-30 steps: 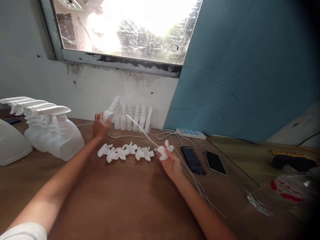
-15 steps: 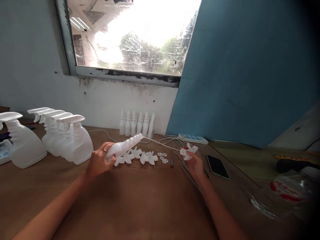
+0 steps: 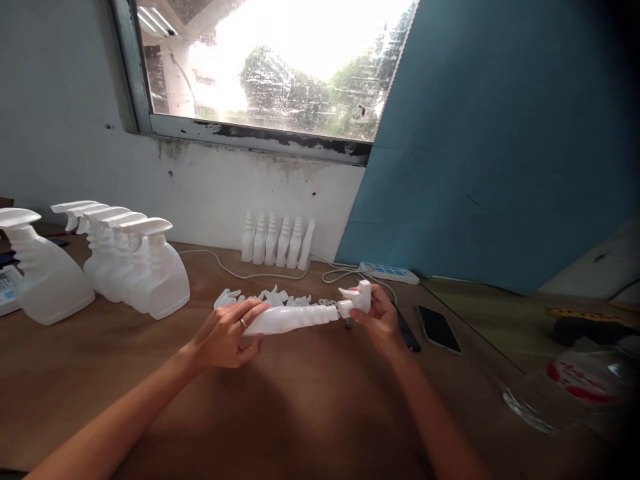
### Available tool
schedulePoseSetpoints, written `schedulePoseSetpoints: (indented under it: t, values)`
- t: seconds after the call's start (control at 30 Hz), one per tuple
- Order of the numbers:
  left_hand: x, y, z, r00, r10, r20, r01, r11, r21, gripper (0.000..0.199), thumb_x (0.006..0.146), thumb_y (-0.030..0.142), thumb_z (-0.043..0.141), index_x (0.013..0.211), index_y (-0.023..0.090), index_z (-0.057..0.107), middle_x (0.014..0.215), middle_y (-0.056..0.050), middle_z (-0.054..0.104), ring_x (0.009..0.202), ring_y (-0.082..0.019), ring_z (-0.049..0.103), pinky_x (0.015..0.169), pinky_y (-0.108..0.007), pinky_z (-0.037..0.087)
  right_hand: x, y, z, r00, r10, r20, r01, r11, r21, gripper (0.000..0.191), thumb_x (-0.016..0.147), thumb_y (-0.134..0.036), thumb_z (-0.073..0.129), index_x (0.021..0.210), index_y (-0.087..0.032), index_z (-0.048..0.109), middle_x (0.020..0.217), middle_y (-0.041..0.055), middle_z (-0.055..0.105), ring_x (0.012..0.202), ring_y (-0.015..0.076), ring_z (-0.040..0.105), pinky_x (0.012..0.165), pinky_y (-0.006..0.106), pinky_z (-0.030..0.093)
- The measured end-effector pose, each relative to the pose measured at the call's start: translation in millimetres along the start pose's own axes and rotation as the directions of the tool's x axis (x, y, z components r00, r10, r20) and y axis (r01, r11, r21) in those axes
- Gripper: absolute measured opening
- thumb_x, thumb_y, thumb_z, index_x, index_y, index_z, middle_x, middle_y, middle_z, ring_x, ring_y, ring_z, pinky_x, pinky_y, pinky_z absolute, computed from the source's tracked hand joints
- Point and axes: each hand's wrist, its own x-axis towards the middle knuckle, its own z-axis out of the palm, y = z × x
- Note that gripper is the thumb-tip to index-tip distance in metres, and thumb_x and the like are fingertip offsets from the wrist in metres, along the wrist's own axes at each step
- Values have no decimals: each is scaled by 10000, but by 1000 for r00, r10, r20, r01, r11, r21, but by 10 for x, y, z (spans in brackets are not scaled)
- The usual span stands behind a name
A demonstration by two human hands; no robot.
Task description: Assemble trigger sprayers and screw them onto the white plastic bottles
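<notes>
- at the far left, a finished spray bottle (image 3: 53, 287) stands upright, partly cut off by the edge of the frame.
- next to it, left of centre, a row of spray bottles (image 3: 167, 283) stands close together, heads turned leftward; a strip of tabletop (image 3: 165, 387) lies between it and the person's left forearm.
- at the centre-left, the left hand (image 3: 227, 333) is closed around the base end of a white bottle (image 3: 295, 319).
- that bottle is held at the middle of the frame, tipped onto its side; its long axis runs left to right, nearly level, with the ribbed neck pointing right and a little upward.
- above it, a row of headless bottles (image 3: 271, 241) stands by the wall, and loose white trigger parts (image 3: 276, 296) lie just behind the held bottle.
- below the bottle, the brown tabletop reaches to the bottom edge, leaving room between the forearms.
- right of centre, the right hand (image 3: 383, 320) pinches a white spray head (image 3: 364, 299), its collar facing left at the bottle's mouth; whether they touch, one cannot tell.
- farther right, a phone (image 3: 439, 329) lies near the slanting table edge, close to the right forearm's side.
</notes>
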Motion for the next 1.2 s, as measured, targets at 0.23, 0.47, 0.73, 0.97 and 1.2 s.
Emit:
schedulePoseSetpoints:
  t: [0.23, 0.47, 0.73, 0.97, 1.2]
  values:
    - [-115, 274, 358, 946, -305, 111, 310, 744, -591, 328, 899, 290, 394, 1197, 172, 462, 1129, -109, 559, 1005, -225, 559, 878, -348, 464, 81, -369, 463, 995, -76, 64, 79, 996, -36, 365, 652, -281, 803, 967, -222, 628, 807, 8, 692, 679, 164, 610, 574, 260, 481]
    - [-173, 427, 578, 915, -305, 262, 399, 606, -688, 342, 953, 372, 305, 1231, 207, 416, 1194, -109, 522, 1089, -243, 510, 950, -413, 417, 82, -508, 941, 991, -57, 121, 38, 987, 156, 267, 726, -323, 750, 904, -206, 589, 833, 30, 683, 740, 177, 628, 617, 285, 498]
    - [127, 430, 241, 952, -296, -75, 166, 708, -687, 384, 855, 424, 554, 1154, 227, 417, 1162, -125, 501, 1114, -253, 495, 943, -431, 428, -107, -603, 1146, 969, -81, 234, -15, 924, 381, 339, 728, -287, 751, 942, -211, 501, 804, 11, 649, 581, 163, 631, 512, 302, 505]
    - [925, 506, -340, 962, -253, -103, 60, 565, -823, 518, 842, 510, 570, 1271, 242, 460, 1265, -121, 526, 953, -186, 612, 790, -325, 533, -218, -616, 1158, 948, -134, 290, 18, 929, 370, 425, 741, -305, 736, 1078, -212, 494, 728, -5, 632, 556, 175, 627, 516, 315, 502]
    - [1016, 617, -404, 967, -239, -95, 116, 735, -668, 213, 830, 343, 638, 917, 161, 708, 905, -67, 660, 696, -129, 619, 556, -227, 499, -281, -564, 1112, 916, -68, 395, -72, 942, 328, 340, 778, -436, 652, 960, -155, 598, 698, 50, 635, 579, 179, 586, 510, 290, 446]
